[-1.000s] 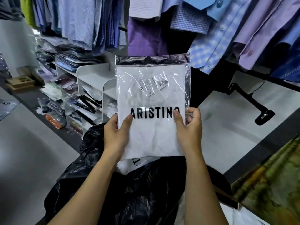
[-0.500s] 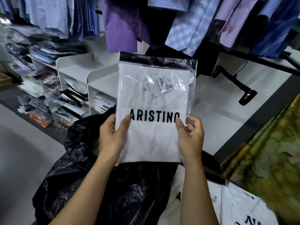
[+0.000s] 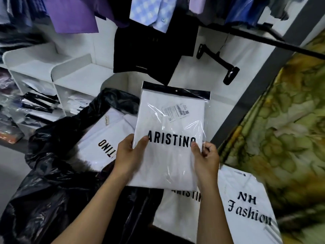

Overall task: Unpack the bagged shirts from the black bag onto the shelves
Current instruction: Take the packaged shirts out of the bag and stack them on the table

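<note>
White shelves point(image 3: 82, 76) stand beyond the black bag point(image 3: 52, 182), part filled. Just right of the bag's mouth, the left hand point(image 3: 128, 155) pinches the bagged shirt point(image 3: 170, 124) at one lower edge and the right hand point(image 3: 205, 159) pinches the other, thumbs in front, so its label faces the person, probably for sorting.

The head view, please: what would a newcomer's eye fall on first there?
First, the white bagged shirt lettered ARISTINO, held up at centre by the left hand and right hand. Below left, the open black bag shows another packet inside; an NH Fashion packet lies at lower right.
</note>
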